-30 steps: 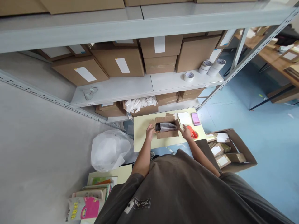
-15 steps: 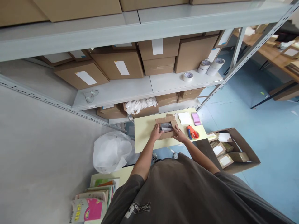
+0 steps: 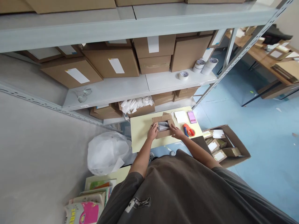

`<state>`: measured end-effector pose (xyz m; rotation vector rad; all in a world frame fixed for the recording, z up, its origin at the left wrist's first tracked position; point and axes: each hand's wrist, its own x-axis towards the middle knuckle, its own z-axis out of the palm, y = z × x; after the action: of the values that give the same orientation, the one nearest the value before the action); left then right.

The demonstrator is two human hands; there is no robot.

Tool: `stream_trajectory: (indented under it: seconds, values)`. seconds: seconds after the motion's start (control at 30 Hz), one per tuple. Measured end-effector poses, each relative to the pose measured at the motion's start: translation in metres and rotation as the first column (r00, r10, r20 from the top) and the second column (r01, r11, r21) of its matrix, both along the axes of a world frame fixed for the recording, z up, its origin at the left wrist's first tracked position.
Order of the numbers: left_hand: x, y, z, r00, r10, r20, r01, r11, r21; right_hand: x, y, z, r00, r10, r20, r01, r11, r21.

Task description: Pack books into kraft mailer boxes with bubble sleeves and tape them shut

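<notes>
A small open cardboard box (image 3: 164, 134) sits on the pale yellow table (image 3: 141, 132), with its flaps raised or spread. Inside lies a grey, plastic-wrapped item (image 3: 163, 126) whose kind I cannot make out. My left hand (image 3: 153, 132) grips the box's left end, its fingers over the flap there. At the opposite end, my right hand (image 3: 177, 132) holds the right flap and side. To the right of the box are an orange and blue tape dispenser (image 3: 188, 130), a stack of white paper (image 3: 181, 117) and a pink-purple item (image 3: 192, 117), blurred out.
Metal shelving (image 3: 112, 85) with cartons and tape rolls (image 3: 183, 75) rises behind the table. A large carton (image 3: 240, 146) of small parcels stands on the floor at right. A white plastic bag (image 3: 106, 152) and stacked books (image 3: 87, 207) are at left.
The view has shifted slightly, so everything appears a little farther left. My left fingers have moved up over the left flap, which now leans inward. My right hand stays at the right end.
</notes>
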<state>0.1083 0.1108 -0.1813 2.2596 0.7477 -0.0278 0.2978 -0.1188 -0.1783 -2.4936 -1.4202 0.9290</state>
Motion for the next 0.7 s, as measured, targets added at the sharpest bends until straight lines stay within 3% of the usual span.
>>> stream_trajectory:
  seconds: [0.13, 0.3, 0.5, 0.57, 0.63, 0.7]
  values:
    - [-0.009, -0.005, 0.001, 0.999, -0.013, -0.029, 0.014, 1.000, 0.024, 0.004, 0.003, 0.009, 0.999, 0.031, 0.019, -0.030, 0.998, -0.056]
    - [-0.031, -0.014, -0.001, 0.984, -0.127, -0.126, 0.131, 0.991, 0.023, -0.009, 0.008, 0.011, 0.997, 0.030, 0.068, -0.022, 0.993, -0.119]
    - [-0.046, -0.009, -0.002, 0.988, -0.121, -0.098, 0.123, 0.992, 0.017, -0.027, 0.004, 0.003, 0.990, -0.139, 0.011, 0.136, 0.982, 0.128]
    - [-0.051, -0.002, -0.002, 0.993, -0.093, -0.078, 0.094, 0.996, 0.004, -0.026, 0.001, 0.001, 0.972, -0.224, -0.074, 0.235, 0.935, 0.264]
    - [-0.056, 0.005, -0.001, 0.997, -0.042, -0.061, 0.042, 0.999, 0.007, -0.024, 0.001, -0.001, 0.932, -0.325, -0.163, 0.363, 0.852, 0.378]
    - [-0.056, 0.009, 0.000, 0.998, 0.044, -0.044, -0.043, 0.998, 0.034, -0.023, 0.006, -0.002, 0.880, -0.412, -0.237, 0.475, 0.777, 0.414]
